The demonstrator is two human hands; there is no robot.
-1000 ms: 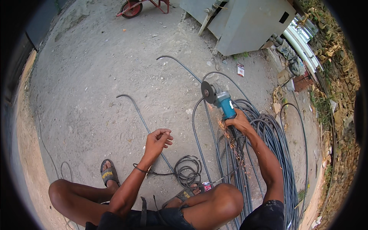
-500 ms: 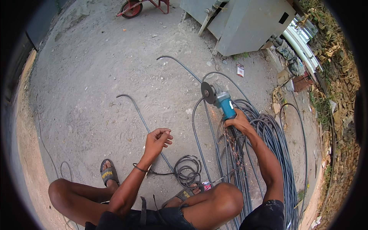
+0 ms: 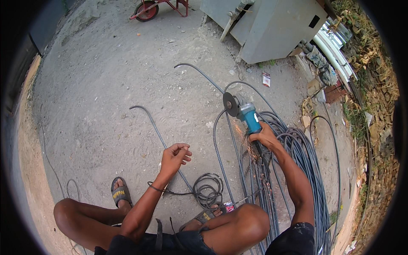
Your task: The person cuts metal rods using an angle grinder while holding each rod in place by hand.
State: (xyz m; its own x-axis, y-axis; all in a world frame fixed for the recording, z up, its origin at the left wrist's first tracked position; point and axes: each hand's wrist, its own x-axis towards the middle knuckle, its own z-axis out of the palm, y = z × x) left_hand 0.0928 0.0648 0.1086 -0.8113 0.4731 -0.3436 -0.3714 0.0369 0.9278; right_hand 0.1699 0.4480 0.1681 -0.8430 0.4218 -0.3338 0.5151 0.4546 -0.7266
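Note:
My right hand [image 3: 265, 137] is closed around the body of a teal and grey angle grinder [image 3: 251, 122]. Its dark disc [image 3: 230, 104] meets the bundle of ribbed steel bars near their bent ends. Orange sparks [image 3: 259, 161] spray down toward me past the grip. My left hand [image 3: 175, 158] hovers over the ground, fingers loosely bent and apart, with nothing visible in it. Beneath it runs a single bent steel bar [image 3: 154, 127]. The exact point where the disc touches metal is hard to see.
A coil of black cable [image 3: 208, 187] lies between my feet. Long bent bars [image 3: 304, 157] pile up at my right. Farther off stand a grey metal cabinet [image 3: 280, 32] and a red wheelbarrow [image 3: 146, 10]. White pipes [image 3: 335, 51] and dry leaves [image 3: 378, 85] line the right side.
Sparks show more strongly beside and below the grinder's grip. My hands and the grinder stay in nearly the same place.

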